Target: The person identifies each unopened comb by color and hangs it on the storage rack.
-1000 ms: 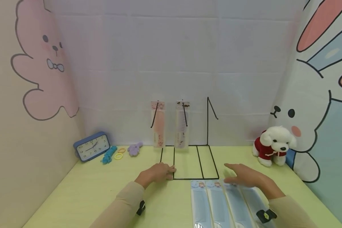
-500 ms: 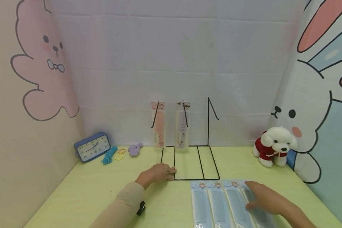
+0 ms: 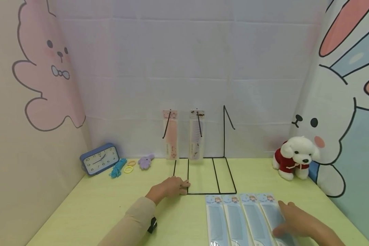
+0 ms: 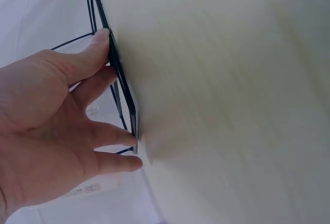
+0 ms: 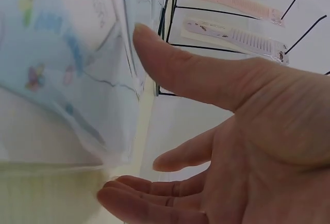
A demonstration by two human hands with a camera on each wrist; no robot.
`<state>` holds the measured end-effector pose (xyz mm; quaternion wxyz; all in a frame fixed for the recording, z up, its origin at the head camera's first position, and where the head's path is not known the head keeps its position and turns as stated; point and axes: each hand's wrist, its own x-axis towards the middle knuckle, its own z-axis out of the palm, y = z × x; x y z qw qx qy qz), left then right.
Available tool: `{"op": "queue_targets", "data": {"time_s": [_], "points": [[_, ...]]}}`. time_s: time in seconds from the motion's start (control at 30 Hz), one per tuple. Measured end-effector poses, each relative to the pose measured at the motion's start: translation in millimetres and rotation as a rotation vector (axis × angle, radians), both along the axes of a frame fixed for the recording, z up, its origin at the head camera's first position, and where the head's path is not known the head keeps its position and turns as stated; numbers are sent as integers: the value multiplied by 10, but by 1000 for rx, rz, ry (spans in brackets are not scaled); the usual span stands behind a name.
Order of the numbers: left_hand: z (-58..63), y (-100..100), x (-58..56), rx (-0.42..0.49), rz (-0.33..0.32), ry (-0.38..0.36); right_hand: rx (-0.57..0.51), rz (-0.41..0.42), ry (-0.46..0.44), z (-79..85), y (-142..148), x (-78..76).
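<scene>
Shifting rightward, right hand [image 3: 298, 220]; perhaps touching rightmost packet [image 3: 271, 211]

Head view forward, down — wrist views close — all share rack [image 3: 216, 176].

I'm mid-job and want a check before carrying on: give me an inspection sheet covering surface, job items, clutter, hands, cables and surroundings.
Surface: pale yellow-green table.
Job items: black wire rack; pink comb pack on its left hook, purple comb pack on the middle one, right hook bare; four blue packs side by side in front.
Clutter: blue clock, blue string bundle, two small rings, purple toy at left; white plush dog at right.
Hands: left hand pinches the rack's base; right hand open at the rightmost blue pack, contact unclear.
Cables: nothing seen.
Surroundings: white backdrop; pink cartoon figure left, cartoon rabbit right.
</scene>
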<state>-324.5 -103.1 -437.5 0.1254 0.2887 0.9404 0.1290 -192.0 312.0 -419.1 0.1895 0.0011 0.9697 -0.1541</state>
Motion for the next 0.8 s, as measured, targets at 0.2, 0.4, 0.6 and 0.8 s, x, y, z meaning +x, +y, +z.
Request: {"op": "queue_targets", "data": {"time_s": [0.2,0.4,0.6,0.8], "points": [[6,6,-10,-1,6,0,-26,-23,-34,-22,-9,-15],[33,25,-12,26,9,-10,-105,-76,-84,-72,107,-117],[63,17,-7,24,22,-17,-235,-131,-124,3,240,-147],[58,7,-3,53,18,-33,-451,-219,-146,20,457,-161]]}}
